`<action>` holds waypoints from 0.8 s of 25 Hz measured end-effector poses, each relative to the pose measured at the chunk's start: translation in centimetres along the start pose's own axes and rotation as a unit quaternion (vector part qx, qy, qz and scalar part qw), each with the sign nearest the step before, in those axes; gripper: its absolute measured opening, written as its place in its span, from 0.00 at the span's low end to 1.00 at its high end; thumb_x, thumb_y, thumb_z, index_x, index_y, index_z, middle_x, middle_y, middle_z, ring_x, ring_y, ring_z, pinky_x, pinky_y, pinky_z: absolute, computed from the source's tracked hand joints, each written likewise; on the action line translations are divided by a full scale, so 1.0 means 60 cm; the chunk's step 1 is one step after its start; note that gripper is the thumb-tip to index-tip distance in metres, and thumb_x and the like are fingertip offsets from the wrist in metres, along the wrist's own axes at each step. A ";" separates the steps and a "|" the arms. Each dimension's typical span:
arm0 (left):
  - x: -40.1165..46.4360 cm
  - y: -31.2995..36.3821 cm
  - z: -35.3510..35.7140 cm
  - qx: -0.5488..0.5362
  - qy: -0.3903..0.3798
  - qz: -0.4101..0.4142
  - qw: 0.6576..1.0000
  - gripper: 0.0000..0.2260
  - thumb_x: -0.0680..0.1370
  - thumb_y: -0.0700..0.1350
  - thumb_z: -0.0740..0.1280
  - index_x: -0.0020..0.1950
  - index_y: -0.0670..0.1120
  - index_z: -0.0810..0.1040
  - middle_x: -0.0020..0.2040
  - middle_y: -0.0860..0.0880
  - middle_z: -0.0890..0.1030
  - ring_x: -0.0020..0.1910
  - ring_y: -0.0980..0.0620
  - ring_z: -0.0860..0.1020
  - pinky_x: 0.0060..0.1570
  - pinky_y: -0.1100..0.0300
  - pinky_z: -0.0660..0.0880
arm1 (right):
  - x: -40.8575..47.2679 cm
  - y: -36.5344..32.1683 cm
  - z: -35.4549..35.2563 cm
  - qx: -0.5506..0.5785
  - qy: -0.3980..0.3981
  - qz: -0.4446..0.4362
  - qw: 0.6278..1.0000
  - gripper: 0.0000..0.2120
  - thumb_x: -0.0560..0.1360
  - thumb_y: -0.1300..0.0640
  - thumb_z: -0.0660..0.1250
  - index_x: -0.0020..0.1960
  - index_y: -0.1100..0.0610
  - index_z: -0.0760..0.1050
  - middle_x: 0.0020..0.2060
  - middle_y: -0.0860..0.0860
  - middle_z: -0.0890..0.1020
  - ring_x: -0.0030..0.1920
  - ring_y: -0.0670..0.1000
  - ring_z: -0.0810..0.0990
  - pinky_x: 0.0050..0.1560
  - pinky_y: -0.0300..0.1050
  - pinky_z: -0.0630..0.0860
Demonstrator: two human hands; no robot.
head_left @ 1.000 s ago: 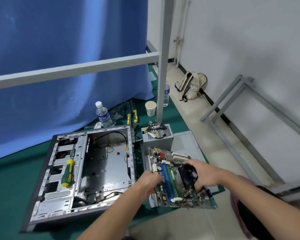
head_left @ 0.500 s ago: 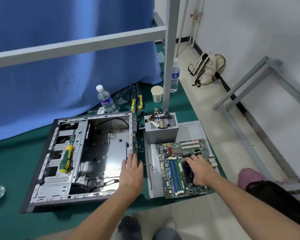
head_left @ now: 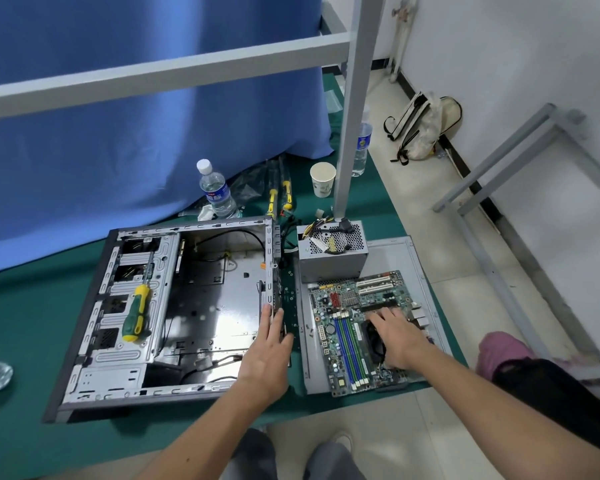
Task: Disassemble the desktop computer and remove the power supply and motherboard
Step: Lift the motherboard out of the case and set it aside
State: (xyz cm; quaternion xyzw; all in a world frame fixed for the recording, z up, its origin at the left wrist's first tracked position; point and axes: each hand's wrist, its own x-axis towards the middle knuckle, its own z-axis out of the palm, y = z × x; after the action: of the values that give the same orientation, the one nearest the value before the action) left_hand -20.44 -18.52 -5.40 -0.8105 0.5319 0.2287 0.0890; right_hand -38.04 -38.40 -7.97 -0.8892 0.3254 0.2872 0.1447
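One open grey metal computer case (head_left: 174, 306) is laid on its side on the green floor mat (head_left: 21, 327), with its interior exposed. One green-and-yellow screwdriver (head_left: 136, 315) is rested on the drive bays at the left of the case. Right of the case, one flat grey side panel (head_left: 407, 258) is spread on the mat; on it are carried one grey perforated power supply box (head_left: 331, 251) at the far end and one green motherboard (head_left: 347, 327) nearer. The left hand (head_left: 265, 355) is laid flat and unclenched, fingers extended, against the right wall of the case. The right hand (head_left: 397, 336) is pressed palm-down on the black fan of the motherboard, fingers spread; whether anything is grasped cannot be told. Beyond the case, two clear plastic water bottles (head_left: 217, 192) and one white paper cup (head_left: 323, 180) are stood.
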 end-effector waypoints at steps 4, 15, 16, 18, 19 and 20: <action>-0.009 -0.029 -0.007 -0.120 0.029 0.047 0.991 0.20 0.78 0.40 0.62 0.71 0.49 0.71 0.81 0.50 0.45 0.76 0.49 0.31 0.73 0.54 0.63 | -0.001 -0.046 -0.046 0.098 0.022 0.010 0.995 0.43 0.73 0.57 0.73 0.79 0.54 0.50 0.72 0.56 0.63 0.72 0.57 0.60 0.71 0.54 0.65; -0.059 -0.282 -0.067 -0.205 0.239 -0.111 0.943 0.22 0.76 0.42 0.68 0.71 0.45 0.70 0.71 0.43 0.68 0.69 0.44 0.68 0.68 0.53 0.69 | 0.022 -0.349 -0.152 0.216 0.139 -0.098 0.961 0.28 0.79 0.51 0.63 0.76 0.52 0.58 0.68 0.51 0.66 0.69 0.53 0.62 0.70 0.50 0.64; -0.060 -0.315 -0.070 -0.201 0.264 -0.164 0.929 0.23 0.75 0.42 0.69 0.70 0.43 0.71 0.67 0.40 0.70 0.65 0.42 0.70 0.65 0.50 0.72 | 0.027 -0.370 -0.150 0.207 0.133 -0.098 0.964 0.28 0.79 0.51 0.63 0.76 0.53 0.58 0.68 0.51 0.65 0.69 0.53 0.62 0.70 0.49 0.63; -0.059 -0.373 -0.072 -0.211 0.253 -0.253 0.909 0.22 0.76 0.46 0.70 0.68 0.41 0.70 0.61 0.39 0.72 0.59 0.41 0.72 0.57 0.49 0.74 | 0.037 -0.408 -0.147 0.202 0.121 -0.093 0.967 0.28 0.80 0.52 0.63 0.77 0.53 0.58 0.68 0.52 0.65 0.69 0.53 0.61 0.71 0.48 0.62; -0.056 -0.391 -0.072 -0.221 0.223 -0.277 0.908 0.21 0.76 0.49 0.69 0.66 0.41 0.71 0.59 0.40 0.73 0.57 0.41 0.73 0.54 0.50 0.73 | 0.040 -0.424 -0.147 0.204 0.114 -0.088 0.968 0.28 0.80 0.52 0.62 0.76 0.53 0.58 0.68 0.52 0.66 0.69 0.53 0.62 0.70 0.48 0.63; -0.052 -0.404 -0.071 -0.229 0.186 -0.285 0.912 0.19 0.77 0.51 0.68 0.64 0.42 0.71 0.58 0.41 0.74 0.54 0.43 0.74 0.52 0.52 0.73 | 0.043 -0.440 -0.149 0.208 0.105 -0.084 0.969 0.27 0.80 0.52 0.62 0.76 0.52 0.58 0.68 0.52 0.66 0.69 0.53 0.63 0.69 0.49 0.64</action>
State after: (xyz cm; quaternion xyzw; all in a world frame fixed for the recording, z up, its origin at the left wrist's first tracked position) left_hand 1.59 -7.45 -2.61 -0.9537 0.2180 0.1545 -0.1382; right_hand -15.24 -23.94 -0.60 -0.8889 0.3151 0.1048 0.3155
